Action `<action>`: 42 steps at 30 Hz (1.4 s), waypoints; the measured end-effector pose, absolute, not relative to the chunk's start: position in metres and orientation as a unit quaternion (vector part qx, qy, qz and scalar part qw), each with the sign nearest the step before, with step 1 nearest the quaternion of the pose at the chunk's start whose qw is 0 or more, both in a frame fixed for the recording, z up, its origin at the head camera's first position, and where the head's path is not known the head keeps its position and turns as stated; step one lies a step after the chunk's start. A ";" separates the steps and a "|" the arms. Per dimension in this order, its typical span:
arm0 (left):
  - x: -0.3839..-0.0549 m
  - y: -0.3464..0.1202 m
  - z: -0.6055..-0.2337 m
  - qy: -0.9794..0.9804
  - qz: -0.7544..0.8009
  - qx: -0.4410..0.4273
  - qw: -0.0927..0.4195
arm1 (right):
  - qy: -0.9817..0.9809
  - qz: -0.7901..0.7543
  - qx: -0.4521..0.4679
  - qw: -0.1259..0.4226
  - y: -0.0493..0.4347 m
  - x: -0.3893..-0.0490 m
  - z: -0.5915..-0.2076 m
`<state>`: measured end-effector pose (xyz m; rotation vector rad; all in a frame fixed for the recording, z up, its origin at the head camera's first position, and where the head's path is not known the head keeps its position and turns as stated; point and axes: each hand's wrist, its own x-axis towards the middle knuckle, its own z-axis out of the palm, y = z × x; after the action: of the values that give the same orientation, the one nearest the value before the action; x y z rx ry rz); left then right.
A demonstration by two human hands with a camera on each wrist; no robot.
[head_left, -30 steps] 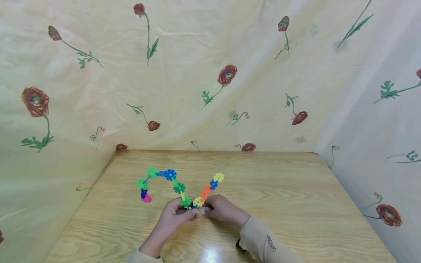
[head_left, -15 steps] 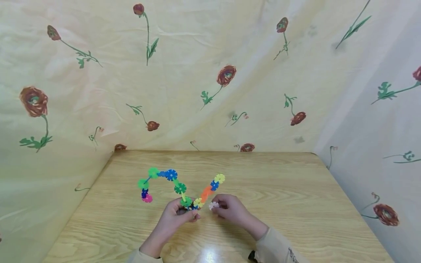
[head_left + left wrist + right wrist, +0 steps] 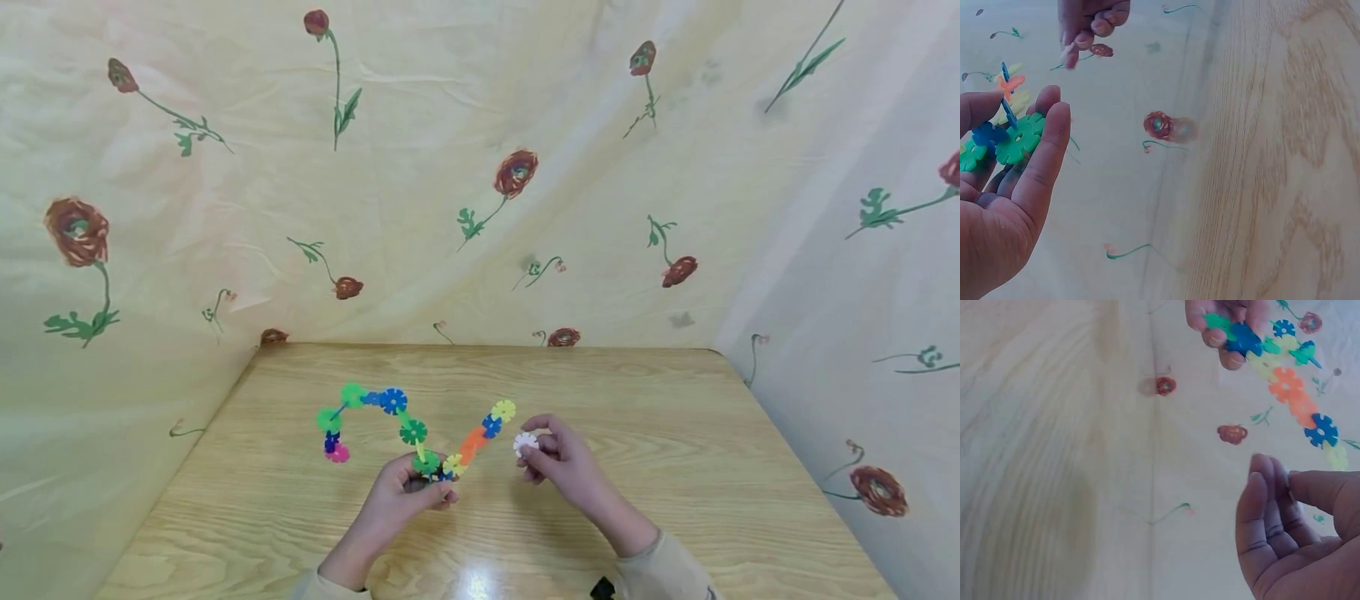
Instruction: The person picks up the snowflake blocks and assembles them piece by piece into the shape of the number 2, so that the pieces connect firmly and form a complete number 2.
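Note:
My left hand (image 3: 397, 496) pinches the lower middle of a chain of notched plastic snowflake discs (image 3: 393, 401), left of centre over the table. One arm of the chain curves left through green and blue discs to a pink end disc (image 3: 339, 452). The other slants up right past orange discs (image 3: 473, 444) to a yellow end disc (image 3: 504, 411). To the right of that end, apart from the chain, my right hand (image 3: 570, 467) pinches a single white snowflake disc (image 3: 525, 444) between thumb and fingers. Fingers hide the chain's lowest discs; in the right wrist view, the white disc is hidden.
A wood-grain table (image 3: 675, 400) lies under both hands. Flower-printed cloth (image 3: 420, 183) hangs behind it and along both sides. Near the right cuff, a small black object (image 3: 602, 588) shows at the bottom edge.
The right hand has drawn away from the chain, rightward and a little farther from me, with the white disc between its fingers. The left hand and the chain have hardly moved.

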<state>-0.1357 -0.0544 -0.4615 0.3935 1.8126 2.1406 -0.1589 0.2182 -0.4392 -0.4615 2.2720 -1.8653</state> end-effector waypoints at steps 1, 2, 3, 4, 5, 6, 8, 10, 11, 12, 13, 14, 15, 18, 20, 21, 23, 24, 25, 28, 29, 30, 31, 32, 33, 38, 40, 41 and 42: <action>-0.135 -0.055 -0.461 0.634 0.745 0.139 0.153 | 0.758 -0.629 -0.153 0.078 0.220 -0.159 -0.437; -0.135 -0.055 -0.461 0.635 0.744 0.141 0.152 | 0.755 -0.633 -0.153 0.072 0.222 -0.159 -0.436; -0.135 -0.055 -0.461 0.636 0.743 0.143 0.151 | 0.755 -0.634 -0.154 0.065 0.223 -0.159 -0.434; -0.135 -0.055 -0.461 0.637 0.742 0.145 0.150 | 0.754 -0.635 -0.156 0.058 0.224 -0.159 -0.432; -0.134 -0.055 -0.460 0.639 0.741 0.145 0.149 | 0.754 -0.635 -0.160 0.051 0.226 -0.159 -0.431; -0.134 -0.055 -0.460 0.641 0.739 0.146 0.148 | 0.755 -0.635 -0.161 0.044 0.227 -0.159 -0.429; -0.133 -0.054 -0.460 0.642 0.738 0.146 0.148 | 0.759 -0.630 -0.163 0.029 0.229 -0.158 -0.425; -0.132 -0.054 -0.460 0.645 0.736 0.145 0.150 | 0.758 -0.630 -0.166 0.020 0.231 -0.159 -0.421; -0.132 -0.054 -0.460 0.646 0.735 0.143 0.151 | 0.757 -0.631 -0.165 0.017 0.232 -0.159 -0.419; -0.132 -0.054 -0.461 0.647 0.733 0.143 0.153 | 0.757 -0.632 -0.164 0.015 0.233 -0.159 -0.417; -0.132 -0.053 -0.461 0.647 0.732 0.143 0.156 | 0.756 -0.633 -0.164 0.013 0.234 -0.159 -0.415; -0.132 -0.053 -0.462 0.650 0.730 0.141 0.157 | 0.756 -0.633 -0.165 0.012 0.235 -0.160 -0.413; -0.132 -0.053 -0.462 0.652 0.728 0.139 0.160 | 0.757 -0.632 -0.166 0.009 0.235 -0.160 -0.411; -0.131 -0.052 -0.463 0.659 0.722 0.132 0.166 | 0.763 -0.624 -0.170 0.002 0.236 -0.161 -0.404; -0.130 -0.051 -0.464 0.664 0.718 0.128 0.168 | 0.766 -0.619 -0.173 -0.001 0.236 -0.162 -0.401; -0.130 -0.050 -0.464 0.664 0.717 0.127 0.169 | 0.768 -0.617 -0.172 0.000 0.235 -0.162 -0.400; -0.129 -0.049 -0.465 0.665 0.716 0.126 0.171 | 0.771 -0.614 -0.170 0.001 0.235 -0.162 -0.398; -0.129 -0.049 -0.465 0.666 0.715 0.126 0.171 | 0.772 -0.613 -0.168 0.002 0.235 -0.162 -0.397; -0.129 -0.049 -0.465 0.668 0.713 0.124 0.171 | 0.774 -0.610 -0.166 0.002 0.235 -0.162 -0.397; -0.129 -0.049 -0.465 0.672 0.710 0.122 0.171 | 0.782 -0.602 -0.161 0.004 0.235 -0.162 -0.396; -0.129 -0.049 -0.465 0.674 0.708 0.124 0.170 | 0.786 -0.597 -0.159 0.006 0.235 -0.162 -0.395; -0.129 -0.049 -0.464 0.676 0.706 0.126 0.168 | 0.790 -0.592 -0.157 0.008 0.235 -0.162 -0.394; -0.129 -0.049 -0.464 0.679 0.703 0.128 0.167 | 0.794 -0.588 -0.154 0.012 0.234 -0.162 -0.393; -0.129 -0.049 -0.464 0.681 0.701 0.130 0.166 | 0.798 -0.584 -0.152 0.017 0.234 -0.162 -0.392; -0.129 -0.049 -0.464 0.685 0.697 0.133 0.165 | 0.803 -0.577 -0.150 0.021 0.234 -0.162 -0.391; -0.129 -0.049 -0.464 0.704 0.677 0.135 0.165 | 0.826 -0.541 -0.151 0.051 0.234 -0.162 -0.386; -0.130 -0.049 -0.464 0.709 0.672 0.133 0.165 | 0.831 -0.529 -0.159 0.063 0.234 -0.163 -0.385; -0.130 -0.049 -0.465 0.710 0.671 0.133 0.166 | 0.833 -0.524 -0.165 0.067 0.234 -0.163 -0.385; -0.130 -0.049 -0.465 0.711 0.671 0.132 0.166 | 0.830 -0.526 -0.170 0.072 0.235 -0.164 -0.385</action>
<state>-0.1301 -0.0494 -0.4648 0.3758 2.0235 1.9091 -0.1637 0.2346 -0.3848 -0.5103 2.4945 -1.5801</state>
